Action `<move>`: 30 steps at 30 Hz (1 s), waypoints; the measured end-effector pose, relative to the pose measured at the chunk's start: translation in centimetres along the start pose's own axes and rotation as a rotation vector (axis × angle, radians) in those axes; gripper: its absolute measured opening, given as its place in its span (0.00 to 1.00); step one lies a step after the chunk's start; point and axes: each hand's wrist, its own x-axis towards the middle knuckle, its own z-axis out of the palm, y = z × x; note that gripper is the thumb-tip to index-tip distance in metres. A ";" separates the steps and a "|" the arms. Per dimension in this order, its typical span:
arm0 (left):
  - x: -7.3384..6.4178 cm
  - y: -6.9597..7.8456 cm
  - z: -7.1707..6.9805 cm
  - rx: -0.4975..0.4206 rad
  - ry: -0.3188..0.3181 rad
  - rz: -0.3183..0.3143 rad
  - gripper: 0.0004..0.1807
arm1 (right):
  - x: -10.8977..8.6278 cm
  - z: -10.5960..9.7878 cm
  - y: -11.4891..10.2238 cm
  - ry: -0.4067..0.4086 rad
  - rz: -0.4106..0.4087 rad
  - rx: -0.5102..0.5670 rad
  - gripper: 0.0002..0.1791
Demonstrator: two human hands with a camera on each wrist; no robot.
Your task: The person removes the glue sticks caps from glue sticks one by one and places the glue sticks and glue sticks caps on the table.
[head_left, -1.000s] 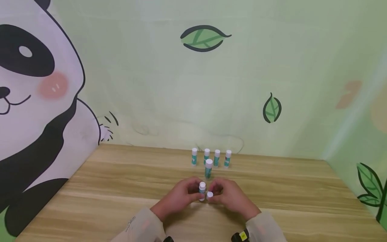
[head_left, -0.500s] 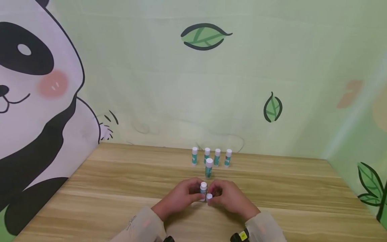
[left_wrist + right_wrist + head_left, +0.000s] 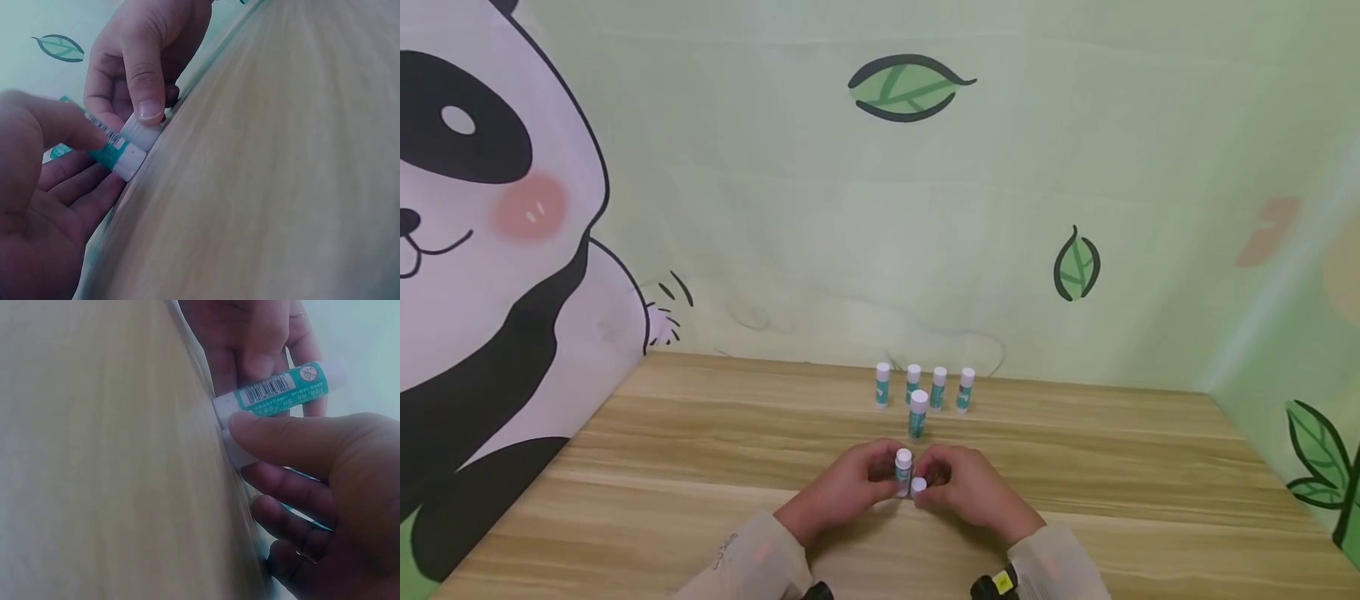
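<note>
My left hand (image 3: pixel 846 483) pinches an upright glue stick (image 3: pixel 903 477) between thumb and fingers. Its green label with a barcode shows in the right wrist view, and a narrower white end (image 3: pixel 335 374) tops it. Just right of its foot, the thumb and fingers of my right hand (image 3: pixel 970 487) pinch a small white cap (image 3: pixel 142 132). Cap and foot of the glue stick are side by side, close to the tabletop. In the right wrist view my right thumb covers part of the cap.
Right behind the hands stands a capped glue stick (image 3: pixel 918 417) on the wooden table (image 3: pixel 700 433). Farther back, several more capped glue sticks (image 3: pixel 882 386) form a row near the wall. A printed backdrop (image 3: pixel 775 208) with a panda and leaves rises behind the table.
The white cap in my right hand has come slightly lower and closer to the foot of the glue stick. My left hand keeps its grip, and the standing glue sticks have stayed in place.
</note>
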 end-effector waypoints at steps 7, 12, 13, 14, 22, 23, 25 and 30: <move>0.6 -0.5 -0.8 -0.018 -0.035 -0.003 0.26 | 0.2 -0.3 0.1 0.000 0.004 -0.011 0.12; 1.1 -0.6 -1.8 -0.019 0.041 -0.039 0.22 | 0.3 -0.6 0.0 -0.003 0.004 -0.027 0.11; 1.2 -0.7 -2.0 -0.017 0.063 -0.046 0.21 | 0.3 -0.6 0.0 -0.003 0.003 -0.030 0.11; 1.4 -0.8 -2.2 -0.020 0.084 -0.053 0.20 | 0.3 -0.6 0.0 -0.004 0.002 -0.033 0.11; 3.2 -1.7 -3.2 0.005 0.307 -0.087 0.20 | 0.1 -0.8 0.0 -0.004 0.010 -0.037 0.12; 3.4 -1.8 -3.3 0.005 0.332 -0.093 0.20 | 0.1 -0.8 0.1 -0.003 0.012 -0.033 0.12; 3.8 -1.9 -3.5 0.004 0.369 -0.100 0.21 | 0.1 -0.7 0.1 -0.002 0.013 -0.024 0.12; 4.7 -2.1 -4.0 0.008 0.431 -0.114 0.23 | 0.0 -0.3 0.1 -0.004 0.005 -0.004 0.12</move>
